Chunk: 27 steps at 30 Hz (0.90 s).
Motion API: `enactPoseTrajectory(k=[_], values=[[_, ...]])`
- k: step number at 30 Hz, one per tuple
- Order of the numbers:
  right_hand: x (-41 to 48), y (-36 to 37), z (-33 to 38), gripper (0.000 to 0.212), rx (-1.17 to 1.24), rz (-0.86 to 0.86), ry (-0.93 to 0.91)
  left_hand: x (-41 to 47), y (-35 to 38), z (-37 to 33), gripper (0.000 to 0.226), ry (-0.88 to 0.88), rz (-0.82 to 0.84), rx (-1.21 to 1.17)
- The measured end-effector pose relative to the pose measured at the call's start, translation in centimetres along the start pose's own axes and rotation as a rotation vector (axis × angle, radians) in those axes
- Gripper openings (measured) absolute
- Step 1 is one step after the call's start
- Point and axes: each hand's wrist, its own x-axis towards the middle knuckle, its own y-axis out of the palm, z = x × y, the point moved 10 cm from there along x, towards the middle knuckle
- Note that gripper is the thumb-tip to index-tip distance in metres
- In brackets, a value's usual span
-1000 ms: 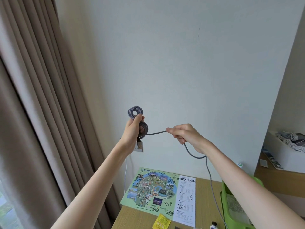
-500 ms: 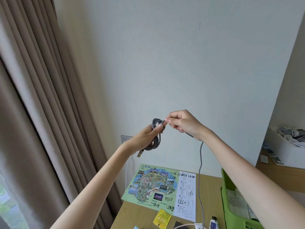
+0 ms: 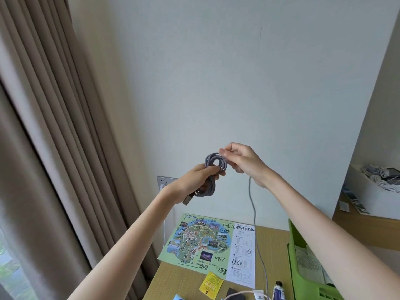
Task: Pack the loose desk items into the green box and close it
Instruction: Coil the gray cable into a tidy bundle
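We see a plain pale wall (image 3: 238, 83) filling most of the view, with a long beige pleated curtain (image 3: 43, 126) hanging from nine down to seven o'clock. At five o'clock lies a light wooden desk (image 3: 277, 245), and at its four o'clock edge stands the open green plastic box (image 3: 295, 252) with papers inside. A colourful illustrated map leaflet (image 3: 207, 241), covered in handwritten numbers, lies flat on the desk at six o'clock, just left of the box. We hold both bare arms raised in front of the wall near the centre. Our left hand (image 3: 194, 180) has its fingers curled round a coiled grey braided cable (image 3: 210, 188), a metal plug (image 3: 187, 199) poking out below the palm. Our right hand (image 3: 242, 159), at the coil's two o'clock, pinches the cable's top loop between thumb and fingertips. The loose end hangs from that hand down to the desk, well above the box. A small yellow paper sachet (image 3: 211, 283) and a small dark-capped tube (image 3: 278, 291) sit at the desk's near edge.
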Motion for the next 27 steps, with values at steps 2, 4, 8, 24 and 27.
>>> enactPoseTrajectory(k=[2, 4, 8, 24, 27], values=[[-0.3, -0.1, -1.2, 0.035, -0.005, -0.004, 0.038, 0.0, -1.0, -0.4, 0.03, 0.024, -0.062, -0.03], [-0.6, 0.0, -1.7, 0.042, -0.019, 0.005, 0.043, 0.0, -2.1, -0.7, 0.03, 0.049, -0.141, -0.066], [-0.7, 1.0, -1.9, 0.044, -0.014, 0.047, 0.041, -0.1, -3.8, -1.1, 0.03, 0.093, -0.279, -0.118], [-1.1, 3.6, -0.6, 0.044, -0.067, 0.189, 0.017, 0.4, -3.8, -1.3, 0.026, 0.128, -0.342, -0.327], [-1.2, 3.2, -1.4, 0.047, -0.083, 0.187, 0.063, 0.9, -4.2, -0.8, 0.028, 0.141, -0.314, -0.593]])
